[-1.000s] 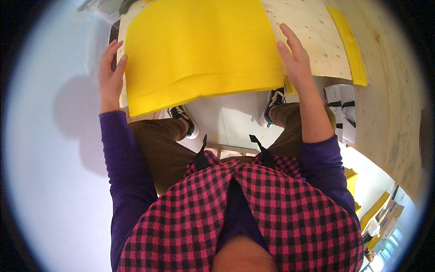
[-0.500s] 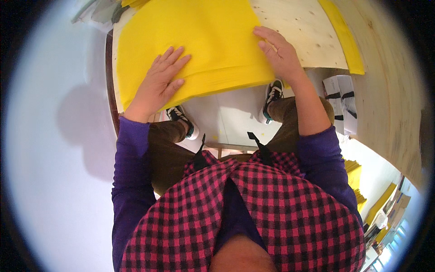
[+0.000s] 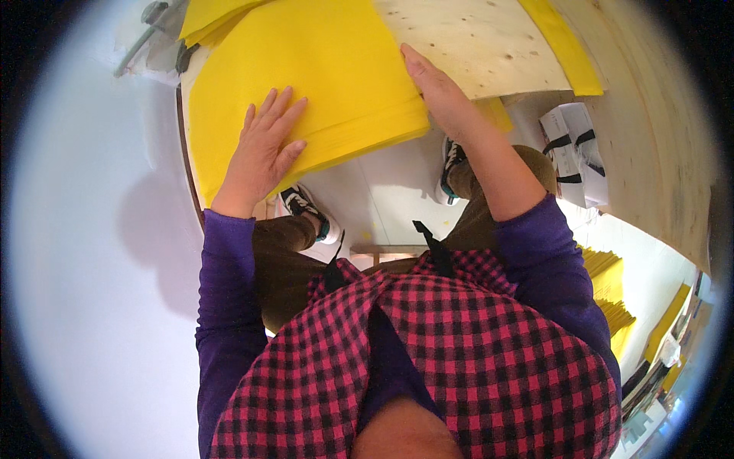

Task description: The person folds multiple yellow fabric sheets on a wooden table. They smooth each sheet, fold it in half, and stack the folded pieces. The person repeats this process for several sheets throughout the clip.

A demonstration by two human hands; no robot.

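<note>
Yellow sheet stack [image 3: 336,84] under left hand [image 3: 264,149], beside right hand [image 3: 440,96].

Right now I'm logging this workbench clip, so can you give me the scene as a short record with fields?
Left hand: left hand flat, palm down, on the stack of large yellow sheets
Right hand: right hand at the stack's right edge, over the pale plywood board
Stack position: overhangs the near edge, above the shoes
Nearby: white box with black straps on the floor
</note>
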